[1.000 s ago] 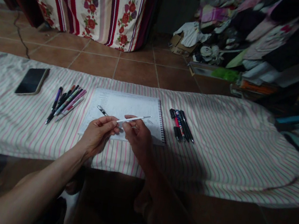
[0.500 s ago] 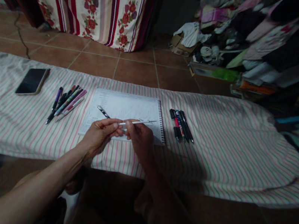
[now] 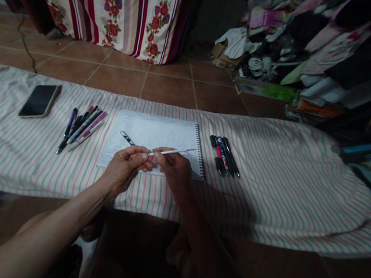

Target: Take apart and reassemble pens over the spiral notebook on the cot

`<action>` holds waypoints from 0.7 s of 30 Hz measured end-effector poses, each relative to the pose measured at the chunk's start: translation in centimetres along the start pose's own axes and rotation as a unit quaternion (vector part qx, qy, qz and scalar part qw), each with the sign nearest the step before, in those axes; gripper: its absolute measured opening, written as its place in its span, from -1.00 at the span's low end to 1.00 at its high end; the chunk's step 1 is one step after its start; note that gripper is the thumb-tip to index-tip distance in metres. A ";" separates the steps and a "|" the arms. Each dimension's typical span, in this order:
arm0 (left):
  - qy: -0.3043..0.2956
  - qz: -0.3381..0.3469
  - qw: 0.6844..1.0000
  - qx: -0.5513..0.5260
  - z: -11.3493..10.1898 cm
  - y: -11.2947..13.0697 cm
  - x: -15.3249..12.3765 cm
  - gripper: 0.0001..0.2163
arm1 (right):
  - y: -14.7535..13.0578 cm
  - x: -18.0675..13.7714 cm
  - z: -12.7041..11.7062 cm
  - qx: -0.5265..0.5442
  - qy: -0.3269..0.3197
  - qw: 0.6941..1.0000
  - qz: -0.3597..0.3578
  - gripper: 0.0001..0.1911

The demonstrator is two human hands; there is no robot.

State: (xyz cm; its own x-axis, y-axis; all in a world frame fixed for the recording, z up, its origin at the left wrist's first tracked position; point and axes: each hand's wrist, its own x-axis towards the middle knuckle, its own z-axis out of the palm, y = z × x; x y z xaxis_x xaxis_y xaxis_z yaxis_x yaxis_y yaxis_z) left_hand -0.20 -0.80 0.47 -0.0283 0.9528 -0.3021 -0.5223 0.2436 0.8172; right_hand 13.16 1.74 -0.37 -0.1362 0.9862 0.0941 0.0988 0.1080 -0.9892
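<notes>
Over an open spiral notebook point(image 3: 158, 130), my two hands meet with their fingers closed. A thin white stick, which looks like a pen refill point(image 3: 178, 151), runs between them, its narrow dark tip pointing right. My left hand point(image 3: 125, 162) pinches at its left end. My right hand point(image 3: 175, 168) grips it between thumb and fingers. A black-and-white patterned pen part point(image 3: 127, 137) slants out above my left fingers; whether that hand holds it or it lies on the page, I cannot tell.
Several pens point(image 3: 85, 128) lie left of the notebook, beside a phone point(image 3: 39, 101). More pens point(image 3: 225, 157) lie to the right. A striped cloth point(image 3: 287, 183) covers the long, low surface. Beyond are a floral curtain point(image 3: 132, 8), tiled floor point(image 3: 169, 84) and piled clothes point(image 3: 268, 34).
The white refill has shifted very slightly to the right, its tip reaching a little farther over the page. Both hands keep nearly the same pose.
</notes>
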 end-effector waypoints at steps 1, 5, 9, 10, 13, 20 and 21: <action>0.003 0.002 1.000 -0.001 0.0 -0.1 0.0 -0.80 | 0.1 0.0 0.0 -0.001 0.002 1.000 0.005 -0.81; 0.009 0.011 1.000 -0.004 -0.1 -0.4 0.2 -0.80 | 0.3 0.1 0.0 0.020 -0.003 0.999 0.034 -0.77; 0.001 0.023 1.000 0.003 -0.2 -0.4 0.2 -0.79 | 0.1 0.1 0.1 0.059 0.005 0.997 0.043 -0.74; -0.001 0.023 1.000 0.006 -0.2 -0.4 0.1 -0.79 | 0.0 0.1 0.1 0.065 0.007 0.997 0.046 -0.74; -0.008 0.018 1.000 0.014 -0.2 -0.4 0.1 -0.80 | -0.4 0.1 0.1 0.077 0.002 0.995 0.059 -0.75; -0.007 0.024 1.000 0.011 -0.4 -0.6 0.2 -0.82 | -0.3 -0.2 0.2 0.110 -0.008 0.993 0.051 -0.78; -0.006 0.025 1.000 0.009 -0.5 -0.6 0.2 -0.83 | -0.2 -0.2 0.2 0.108 -0.013 0.993 0.051 -0.78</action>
State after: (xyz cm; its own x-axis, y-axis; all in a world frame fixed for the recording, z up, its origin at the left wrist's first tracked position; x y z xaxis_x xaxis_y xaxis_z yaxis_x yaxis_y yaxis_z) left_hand -0.29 -0.81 -0.32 -0.0445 0.9659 -0.2552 -0.5057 0.1985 0.8396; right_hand 12.92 1.51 -0.21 -0.1626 0.9867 -0.0085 -0.0997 -0.0250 -0.9947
